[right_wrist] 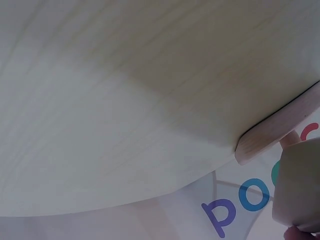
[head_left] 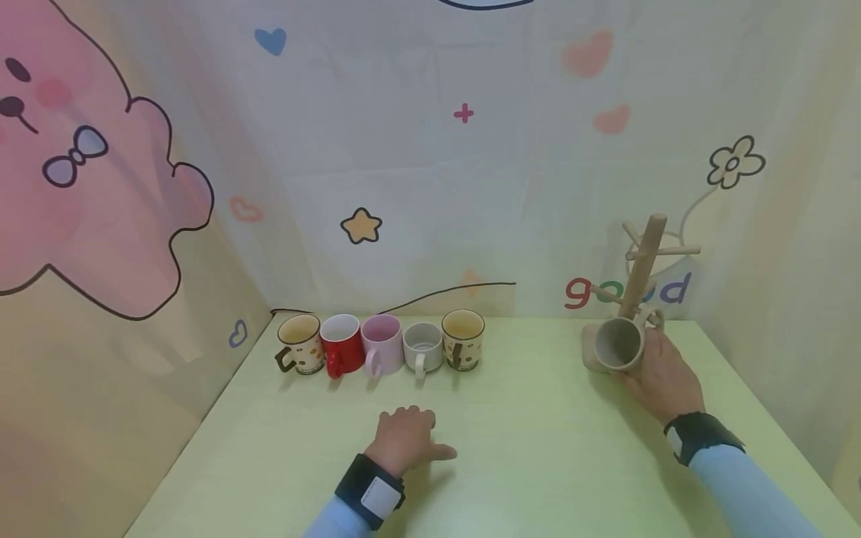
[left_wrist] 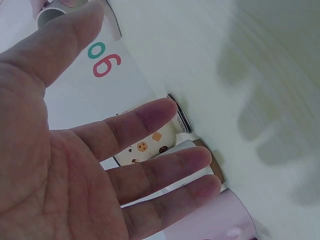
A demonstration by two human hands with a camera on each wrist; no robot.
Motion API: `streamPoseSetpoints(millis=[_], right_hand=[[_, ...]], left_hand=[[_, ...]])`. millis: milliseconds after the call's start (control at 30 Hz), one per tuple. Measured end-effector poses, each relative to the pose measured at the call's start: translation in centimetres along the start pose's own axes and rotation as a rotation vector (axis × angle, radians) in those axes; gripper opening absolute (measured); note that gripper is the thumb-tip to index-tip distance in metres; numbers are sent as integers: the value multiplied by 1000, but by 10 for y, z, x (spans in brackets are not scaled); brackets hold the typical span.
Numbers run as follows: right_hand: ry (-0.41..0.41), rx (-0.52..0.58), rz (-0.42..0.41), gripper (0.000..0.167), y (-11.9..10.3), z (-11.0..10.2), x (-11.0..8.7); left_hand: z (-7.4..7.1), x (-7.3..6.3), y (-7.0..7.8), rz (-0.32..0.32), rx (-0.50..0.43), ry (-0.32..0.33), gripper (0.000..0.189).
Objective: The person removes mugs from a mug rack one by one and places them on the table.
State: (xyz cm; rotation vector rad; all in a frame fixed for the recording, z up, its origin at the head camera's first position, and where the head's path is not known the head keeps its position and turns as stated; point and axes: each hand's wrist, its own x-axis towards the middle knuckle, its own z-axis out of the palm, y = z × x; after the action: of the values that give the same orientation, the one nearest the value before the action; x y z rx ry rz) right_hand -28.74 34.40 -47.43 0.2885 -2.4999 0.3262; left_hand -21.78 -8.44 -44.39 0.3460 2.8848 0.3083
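Note:
My right hand (head_left: 666, 381) grips a pale grey mug (head_left: 619, 345), its mouth tilted toward the head camera and its handle up at the right. The mug is in front of the lower post of a wooden mug tree (head_left: 644, 265), over its base. In the right wrist view the mug (right_wrist: 300, 185) appears at the right edge, beside the wooden base (right_wrist: 272, 130); only a bit of fingertip shows. Whether its handle touches a peg, I cannot tell. My left hand (head_left: 403, 441) hovers over the table, fingers spread and holding nothing, its palm bare in the left wrist view.
Along the back left stand several mugs in a row: a cookie-print mug (head_left: 300, 345), a red mug (head_left: 343, 351), a pink mug (head_left: 382, 345), a grey-white mug (head_left: 423, 350) and another cookie-print mug (head_left: 464, 344). A printed cloth (head_left: 417, 149) hangs behind the pale table (head_left: 511, 448).

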Motion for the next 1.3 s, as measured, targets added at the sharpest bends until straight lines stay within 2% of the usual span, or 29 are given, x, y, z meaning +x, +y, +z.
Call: streamPoseSetpoints(millis=[200, 400, 500, 767, 1100, 1300], right_hand=[[36, -12, -10, 100, -1, -1, -3], [109, -26, -41, 101, -4, -1, -4], [108, -11, -18, 102, -8, -2, -5], [102, 100, 93, 105, -21, -6, -10], [208, 311, 340, 98, -48, -10, -20], [157, 418, 474, 96, -65, -19, -21]], left_hand=[[-1, -1, 1, 7, 8, 2, 58], [-1, -1, 2, 14, 9, 5, 57], [-1, -1, 2, 13, 4, 3, 57], [-2, -3, 4, 25, -3, 1, 56], [-2, -3, 6, 31, -2, 0, 55], [-2, -3, 7, 36, -1, 0, 56]])
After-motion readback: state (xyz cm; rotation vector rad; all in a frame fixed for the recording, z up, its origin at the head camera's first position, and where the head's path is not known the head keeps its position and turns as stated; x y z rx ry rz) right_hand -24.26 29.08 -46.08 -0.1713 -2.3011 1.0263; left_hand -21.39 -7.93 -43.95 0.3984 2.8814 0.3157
